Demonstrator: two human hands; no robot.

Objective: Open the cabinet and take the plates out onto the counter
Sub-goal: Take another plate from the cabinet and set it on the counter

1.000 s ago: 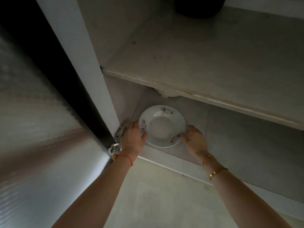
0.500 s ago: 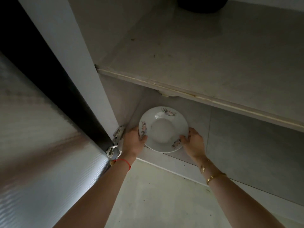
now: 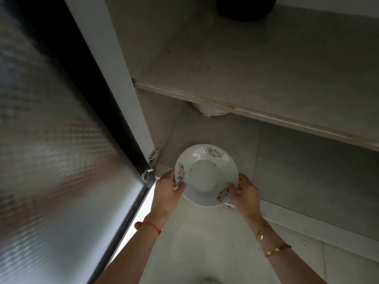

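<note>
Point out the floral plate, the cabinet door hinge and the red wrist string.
floral plate [image 3: 205, 177]: head view, on its flat centre.
cabinet door hinge [image 3: 153, 157]: head view, on the metal arm.
red wrist string [image 3: 150, 224]: head view, across the left wrist.

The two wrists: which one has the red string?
The left wrist, beside the open cabinet door; the right wrist wears gold bracelets instead.

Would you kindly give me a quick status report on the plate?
Left hand and right hand grip floral plate by opposite rims. Cabinet door open. Nothing in the way.
</note>
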